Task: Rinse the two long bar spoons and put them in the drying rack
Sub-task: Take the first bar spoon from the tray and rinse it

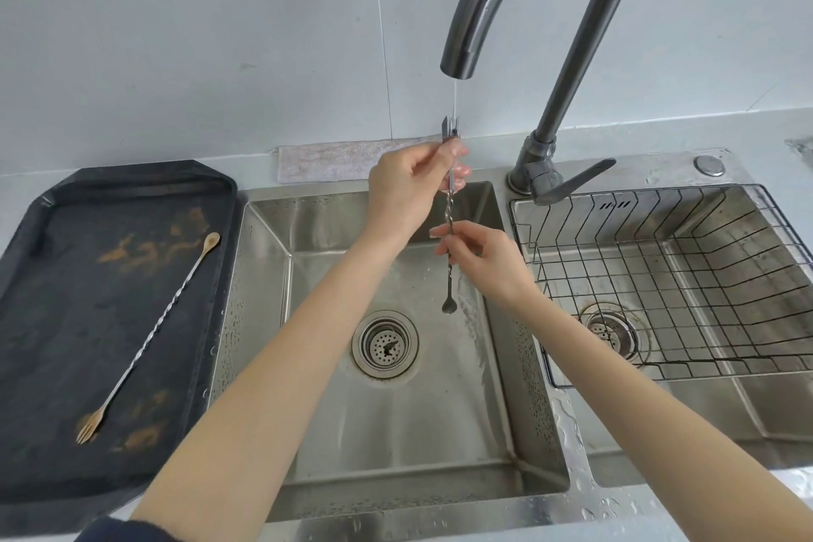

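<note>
A long twisted bar spoon (449, 216) hangs upright over the left sink basin (396, 444), fork end up under a thin stream from the tap (457, 57), bowl end down. My left hand (409, 185) pinches it near the fork end. My right hand (479, 260) pinches its middle. A second bar spoon (162, 321) lies diagonally on the black tray (26, 431) at the left, fork end nearest me. The wire drying rack (660, 277) sits in the right basin with nothing in it.
The tap lever (572, 183) points toward the rack. A folded cloth (325, 163) lies against the wall behind the sink. Each basin has a round drain strainer (384, 343). Water pools on the divider between the basins.
</note>
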### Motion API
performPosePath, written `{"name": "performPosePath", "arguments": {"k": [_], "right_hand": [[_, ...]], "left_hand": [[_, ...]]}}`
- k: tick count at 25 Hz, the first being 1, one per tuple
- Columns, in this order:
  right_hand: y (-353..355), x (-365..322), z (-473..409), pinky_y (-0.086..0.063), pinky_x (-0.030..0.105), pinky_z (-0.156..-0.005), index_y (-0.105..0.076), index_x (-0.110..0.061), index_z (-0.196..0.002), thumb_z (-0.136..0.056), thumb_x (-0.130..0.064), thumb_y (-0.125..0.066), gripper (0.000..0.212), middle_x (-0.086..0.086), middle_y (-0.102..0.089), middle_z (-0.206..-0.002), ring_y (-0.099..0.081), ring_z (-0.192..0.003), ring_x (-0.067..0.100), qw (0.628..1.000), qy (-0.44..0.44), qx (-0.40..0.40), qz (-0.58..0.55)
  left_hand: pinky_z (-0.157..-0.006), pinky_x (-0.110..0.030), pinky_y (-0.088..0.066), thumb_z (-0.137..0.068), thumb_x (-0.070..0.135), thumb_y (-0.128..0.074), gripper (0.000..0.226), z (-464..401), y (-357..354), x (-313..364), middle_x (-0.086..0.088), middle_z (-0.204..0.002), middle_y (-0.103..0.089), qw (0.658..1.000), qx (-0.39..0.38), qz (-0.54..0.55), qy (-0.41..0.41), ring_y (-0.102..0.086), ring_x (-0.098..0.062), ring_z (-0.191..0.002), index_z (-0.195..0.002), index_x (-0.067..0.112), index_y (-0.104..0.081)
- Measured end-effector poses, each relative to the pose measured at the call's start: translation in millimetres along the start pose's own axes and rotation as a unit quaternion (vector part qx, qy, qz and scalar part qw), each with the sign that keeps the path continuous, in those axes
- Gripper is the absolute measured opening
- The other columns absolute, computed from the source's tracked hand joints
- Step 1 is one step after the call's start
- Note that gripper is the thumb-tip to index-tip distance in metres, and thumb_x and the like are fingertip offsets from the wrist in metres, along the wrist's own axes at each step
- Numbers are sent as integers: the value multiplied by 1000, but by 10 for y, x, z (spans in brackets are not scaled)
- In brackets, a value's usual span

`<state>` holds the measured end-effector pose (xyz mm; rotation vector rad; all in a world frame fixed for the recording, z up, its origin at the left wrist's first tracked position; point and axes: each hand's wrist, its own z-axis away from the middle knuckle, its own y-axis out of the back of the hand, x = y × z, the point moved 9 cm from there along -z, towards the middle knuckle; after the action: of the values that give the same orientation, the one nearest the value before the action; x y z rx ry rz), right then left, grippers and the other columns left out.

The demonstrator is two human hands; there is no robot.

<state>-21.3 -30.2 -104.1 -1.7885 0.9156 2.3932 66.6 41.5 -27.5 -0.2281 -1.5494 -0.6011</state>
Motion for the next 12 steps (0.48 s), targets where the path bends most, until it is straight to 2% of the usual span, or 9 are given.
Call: {"name": "performPosePath", "arguments": {"k": [4, 6, 8, 10, 12], "right_hand": [[62, 23, -28, -42, 0, -61, -69, -19, -96, -90, -16, -54, 18, -15, -64, -69, -55, -54, -12, 999, -9, 35, -17], [103, 41, -39, -44, 4, -63, -72, -16, -90, -87, -17, -58, 14, -10, -65, -67, -54, -50, -10, 997, -21, 64, -34], [136, 41, -35, -46, 12, -66, -73, -13, -86, -85, -17, -61, 12, -6, -65, -65, -53, -48, -6, 995, -26, 82, -41], [165, 35, -32, -43, 7, -63, -73, -13, -82, -83, -18, -63, 11, -7, -63, -60, -52, -46, -7, 995, -28, 92, -35], [181, 33, -30, -40, 1, -57, -73, -12, -80, -82, -20, -64, 11, -10, -60, -56, -52, -45, -9, 995, -31, 97, -20]], "left_hand": [[-70, -9, -50, -88, 13, -56, 9, -16, -43, 90, 11, -73, -67, 1000, -15, -18, -13, -62, 8, -54, -90, 20, -62], [-68, -8, -50, -88, 11, -55, 13, -15, -44, 109, 6, -77, -68, 1000, -10, -24, -14, -62, 8, -55, -97, 15, -64], [-78, -17, -53, -91, 12, -53, 19, -5, -46, 124, 1, -80, -69, 1000, -4, -11, -10, -66, -3, -63, -104, 9, -66], [-78, -18, -54, -94, 15, -47, 25, 7, -67, 147, -4, -86, -69, 999, -10, -27, -14, -66, -12, -69, -109, 7, -65], [-79, -21, -55, -96, 15, -42, 29, 14, -91, 162, -9, -96, -71, 999, -19, -38, -20, -66, -14, -72, -114, 6, -63]]}}
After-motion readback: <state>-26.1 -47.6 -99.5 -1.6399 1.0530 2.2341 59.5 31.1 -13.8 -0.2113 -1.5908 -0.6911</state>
